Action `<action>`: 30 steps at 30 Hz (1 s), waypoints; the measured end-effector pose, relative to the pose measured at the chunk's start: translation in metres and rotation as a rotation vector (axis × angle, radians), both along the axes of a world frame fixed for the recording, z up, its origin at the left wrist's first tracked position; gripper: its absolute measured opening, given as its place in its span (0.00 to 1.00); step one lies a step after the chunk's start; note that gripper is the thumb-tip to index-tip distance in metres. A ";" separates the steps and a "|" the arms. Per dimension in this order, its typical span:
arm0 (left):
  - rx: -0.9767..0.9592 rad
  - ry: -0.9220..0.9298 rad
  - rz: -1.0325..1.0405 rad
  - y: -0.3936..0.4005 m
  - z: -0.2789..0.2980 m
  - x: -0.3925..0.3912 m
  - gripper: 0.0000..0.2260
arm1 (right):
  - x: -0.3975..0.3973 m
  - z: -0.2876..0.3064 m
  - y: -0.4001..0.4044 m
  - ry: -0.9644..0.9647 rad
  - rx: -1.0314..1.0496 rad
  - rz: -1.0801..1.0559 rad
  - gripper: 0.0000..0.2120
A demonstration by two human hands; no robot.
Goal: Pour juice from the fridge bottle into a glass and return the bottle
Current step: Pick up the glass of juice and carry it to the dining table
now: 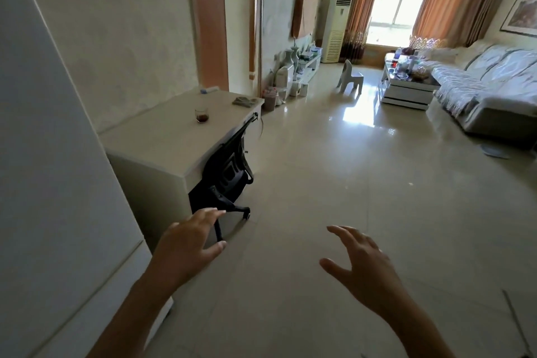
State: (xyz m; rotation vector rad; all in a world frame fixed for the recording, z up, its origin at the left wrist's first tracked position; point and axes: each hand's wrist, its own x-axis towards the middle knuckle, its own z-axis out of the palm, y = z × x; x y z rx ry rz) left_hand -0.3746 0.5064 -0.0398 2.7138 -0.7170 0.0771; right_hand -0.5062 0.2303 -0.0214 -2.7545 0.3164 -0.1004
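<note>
Low in the foreground, the left hand (190, 244) and right hand (364, 267) hang over the tiled floor (334, 183), fingers spread, holding nothing. The white fridge (52, 154) stands at the left edge. Farther off, the glass (201, 115), dark liquid at its bottom, sits upright on the pale desk (174, 136), behind a black chair (229, 171).

Setting: home living room. Covered sofa (494, 87) at 2 o'clock, coffee table (406, 90) beside it. Curtained window (404, 0) at 1 o'clock, standing air conditioner (337, 26) nearby. White fridge (52, 154) at 9 o'clock, desk (174, 139) adjacent.
</note>
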 end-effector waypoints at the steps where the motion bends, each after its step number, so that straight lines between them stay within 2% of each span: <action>1: 0.009 -0.007 0.001 -0.011 0.000 0.017 0.28 | 0.018 -0.002 -0.010 0.005 -0.006 0.017 0.32; 5: 0.044 -0.019 -0.008 -0.059 0.002 0.092 0.28 | 0.097 0.003 -0.049 0.008 -0.027 0.067 0.32; 9: 0.033 -0.040 -0.009 -0.105 0.011 0.162 0.35 | 0.172 0.019 -0.088 -0.002 -0.060 0.104 0.32; 13: 0.067 -0.053 -0.041 -0.147 0.019 0.229 0.27 | 0.239 0.027 -0.124 -0.039 -0.082 0.098 0.32; 17: 0.069 -0.028 -0.009 -0.177 0.012 0.284 0.26 | 0.305 0.021 -0.154 -0.011 -0.075 0.139 0.31; 24: 0.084 0.063 0.147 -0.210 -0.027 0.388 0.26 | 0.457 -0.007 -0.192 0.062 -0.032 0.315 0.29; 30: 0.096 0.113 0.330 -0.225 -0.032 0.475 0.26 | 0.595 -0.008 -0.206 0.091 -0.062 0.537 0.29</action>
